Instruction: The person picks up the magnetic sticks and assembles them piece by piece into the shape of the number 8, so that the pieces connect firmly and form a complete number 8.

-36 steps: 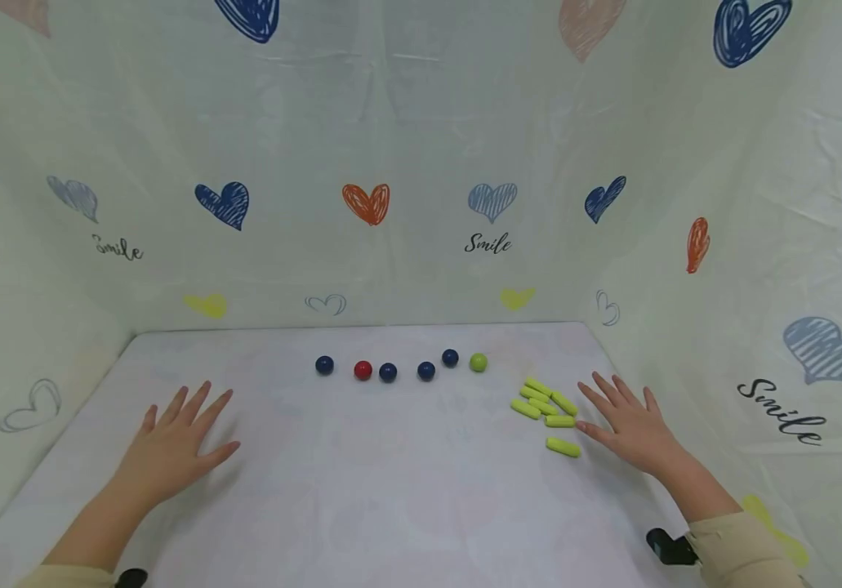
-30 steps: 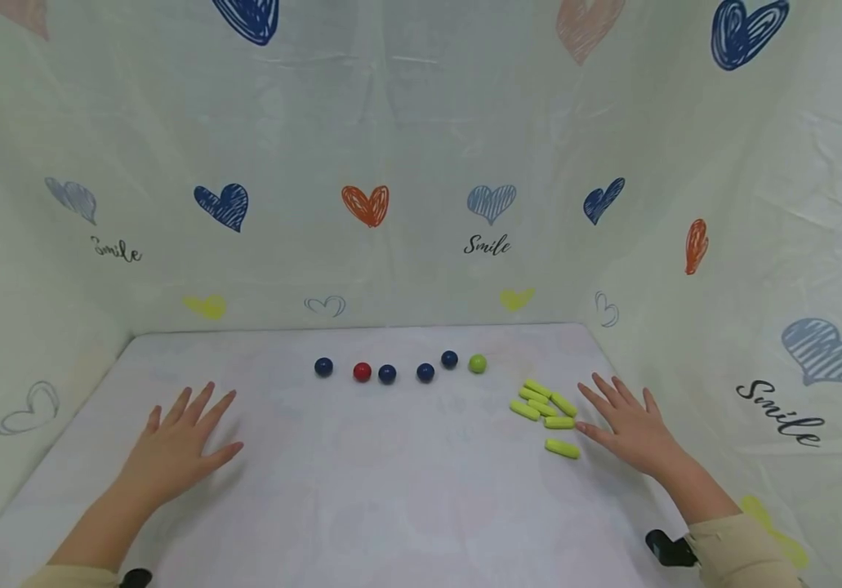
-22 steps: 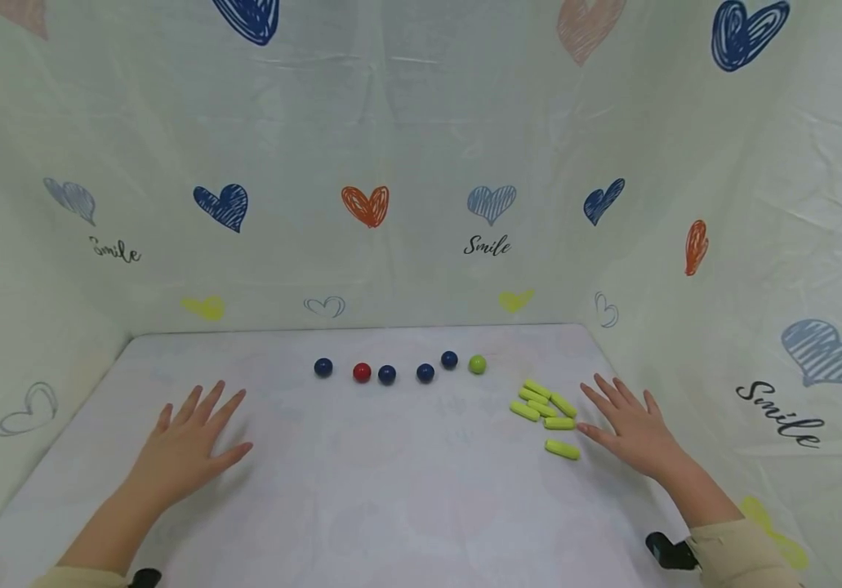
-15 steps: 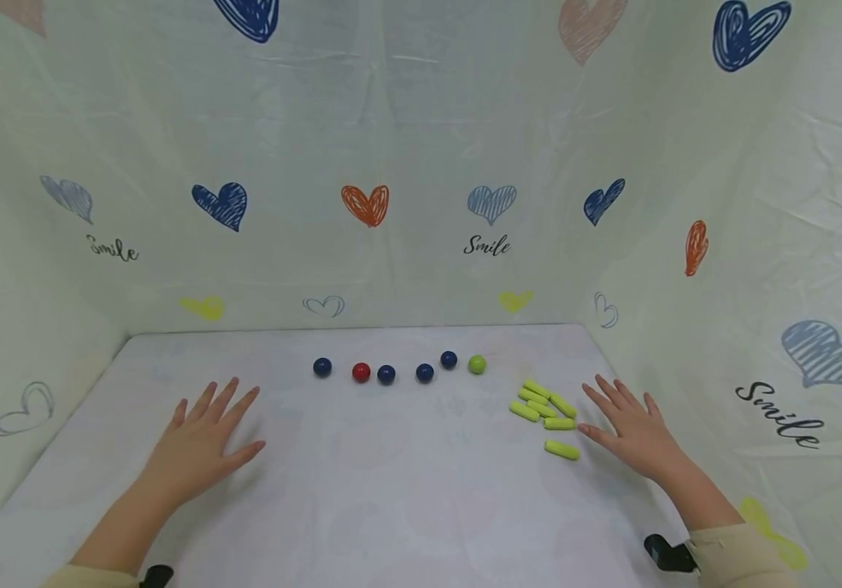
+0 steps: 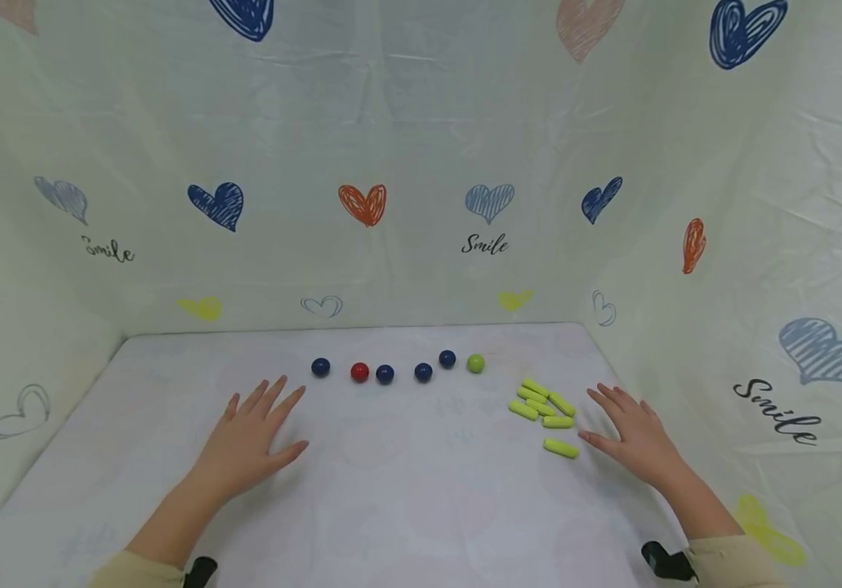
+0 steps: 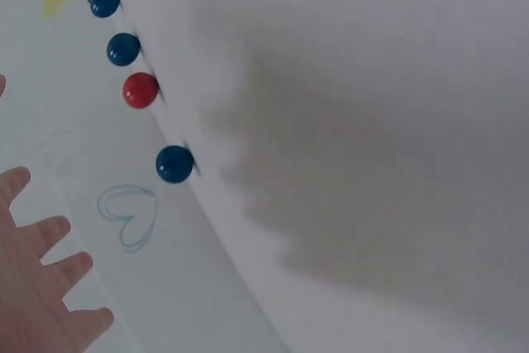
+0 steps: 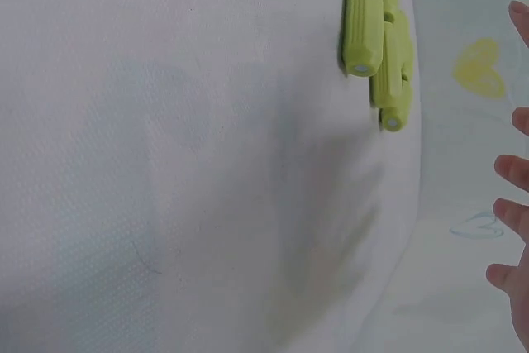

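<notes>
My left hand (image 5: pixel 240 453), fingers spread, hovers over the left half of the table with its shadow below it. Nearest to it is a dark blue ball (image 5: pixel 321 367) at the left end of a loose row. A red ball (image 5: pixel 359 372), several more blue balls (image 5: pixel 424 372) and a green ball (image 5: pixel 475 363) follow to the right. My right hand (image 5: pixel 637 441) is held with loosely spread fingers beside several ribbed lime-green rods (image 5: pixel 558 422), holding nothing. In the right wrist view the rods (image 7: pixel 364 31) show small silvery discs in their ends.
The white table (image 5: pixel 391 506) has its back edge just behind the balls. A pale cloth (image 5: pixel 421 122) printed with hearts and "Smile" hangs behind and along both sides. A dark wrist device (image 5: pixel 666 562) sits at the right cuff, another (image 5: pixel 202 572) at the left.
My left hand has moved right and slightly forward, toward the blue ball at the row's end. The right hand has shifted slightly, its fingers drawn a little closer together. Balls and rods stay put.
</notes>
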`<state>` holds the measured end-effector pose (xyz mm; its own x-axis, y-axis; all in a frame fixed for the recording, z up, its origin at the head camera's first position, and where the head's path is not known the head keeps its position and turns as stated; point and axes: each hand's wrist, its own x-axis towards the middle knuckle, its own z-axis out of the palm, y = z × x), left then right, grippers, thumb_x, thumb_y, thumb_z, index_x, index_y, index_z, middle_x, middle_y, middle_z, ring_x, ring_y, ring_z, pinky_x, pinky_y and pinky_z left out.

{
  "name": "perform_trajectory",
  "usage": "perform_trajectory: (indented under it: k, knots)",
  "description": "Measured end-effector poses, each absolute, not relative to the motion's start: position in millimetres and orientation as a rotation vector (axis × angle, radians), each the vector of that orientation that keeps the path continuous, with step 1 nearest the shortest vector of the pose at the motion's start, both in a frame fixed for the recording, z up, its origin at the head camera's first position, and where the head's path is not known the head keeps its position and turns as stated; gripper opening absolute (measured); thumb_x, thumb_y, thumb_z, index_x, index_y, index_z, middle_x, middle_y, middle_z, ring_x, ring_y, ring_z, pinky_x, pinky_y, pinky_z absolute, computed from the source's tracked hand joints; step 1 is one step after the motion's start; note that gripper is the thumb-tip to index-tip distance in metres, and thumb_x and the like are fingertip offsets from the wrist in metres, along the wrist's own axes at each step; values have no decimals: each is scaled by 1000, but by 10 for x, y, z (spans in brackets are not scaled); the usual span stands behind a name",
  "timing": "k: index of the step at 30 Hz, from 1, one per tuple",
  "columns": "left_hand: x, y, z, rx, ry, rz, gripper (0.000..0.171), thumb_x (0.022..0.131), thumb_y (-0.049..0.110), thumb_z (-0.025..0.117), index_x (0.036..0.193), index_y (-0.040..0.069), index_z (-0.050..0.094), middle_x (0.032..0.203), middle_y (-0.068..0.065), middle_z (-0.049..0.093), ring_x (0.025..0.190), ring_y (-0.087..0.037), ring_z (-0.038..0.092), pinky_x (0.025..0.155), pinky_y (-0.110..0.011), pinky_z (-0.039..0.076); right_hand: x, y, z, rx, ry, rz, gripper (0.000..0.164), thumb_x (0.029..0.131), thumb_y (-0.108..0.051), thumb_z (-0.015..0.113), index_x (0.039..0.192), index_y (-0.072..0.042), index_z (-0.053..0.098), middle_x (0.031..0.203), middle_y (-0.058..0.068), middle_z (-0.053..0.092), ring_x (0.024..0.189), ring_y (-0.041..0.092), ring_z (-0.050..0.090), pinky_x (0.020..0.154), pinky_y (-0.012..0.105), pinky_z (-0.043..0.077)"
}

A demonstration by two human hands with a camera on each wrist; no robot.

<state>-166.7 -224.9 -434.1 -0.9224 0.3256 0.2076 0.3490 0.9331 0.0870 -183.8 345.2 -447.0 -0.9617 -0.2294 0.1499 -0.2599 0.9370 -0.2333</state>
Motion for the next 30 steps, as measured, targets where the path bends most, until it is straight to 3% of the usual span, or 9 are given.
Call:
perform_trajectory:
  k: [14,30]
  knots:
    - [-1804,-1689,-4408,-629,-2913,-235,79,85,50,68,149,13,40,153,-17,34,138,-40,32,108,-62,24,-1798,3449,-4598,394,-2969,513,70,89,-43,68,140,0,46,144,26,40,133,48,31,101,68,28]
    - [-1949,-1002,-4474,-826,-2872,-324,73,84,55,69,143,17,48,146,-9,46,135,-30,40,108,-54,32,-1709,3444,-4675,314,-2989,626,64,90,-41,69,136,-1,50,137,23,49,127,44,41,100,61,34]
